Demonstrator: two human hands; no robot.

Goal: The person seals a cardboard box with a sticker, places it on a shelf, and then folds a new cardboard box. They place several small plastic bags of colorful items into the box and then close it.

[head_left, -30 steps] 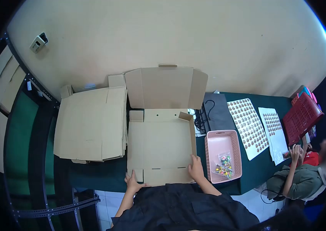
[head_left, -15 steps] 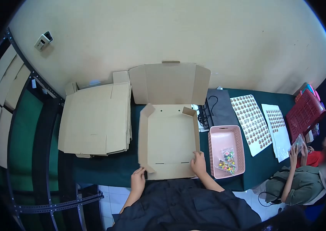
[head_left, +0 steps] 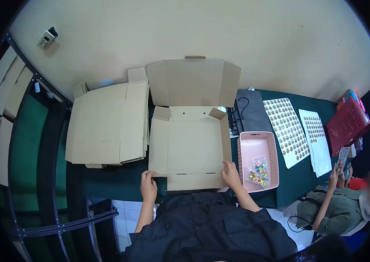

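Note:
In front of me on the table is a partly folded brown cardboard box (head_left: 193, 144), its lid raised against the wall. Its left side panel (head_left: 159, 148) lies folded outward, nearly flat, while the right side panel (head_left: 225, 139) stands up. My left hand (head_left: 148, 187) is closed at the left panel's front corner, fingers bent at the small flap there. At the front right corner, my right hand (head_left: 231, 175) pinches the right panel, thumb on the inside. The front panel (head_left: 193, 181) lies flat toward my body.
A stack of flat cardboard boxes (head_left: 106, 126) lies left. To the right are a pink basket (head_left: 242, 161) with bagged small colourful items (head_left: 258, 174), sticker sheets (head_left: 286, 131), a dark bag (head_left: 252, 113) and a maroon basket (head_left: 346, 124). A co-worker (head_left: 342, 209) handles a clear packet.
The box's left side panel has gone from upright to folded outward, and my left hand has moved left with it. The right panel leans slightly outward. The co-worker's packet is held more upright.

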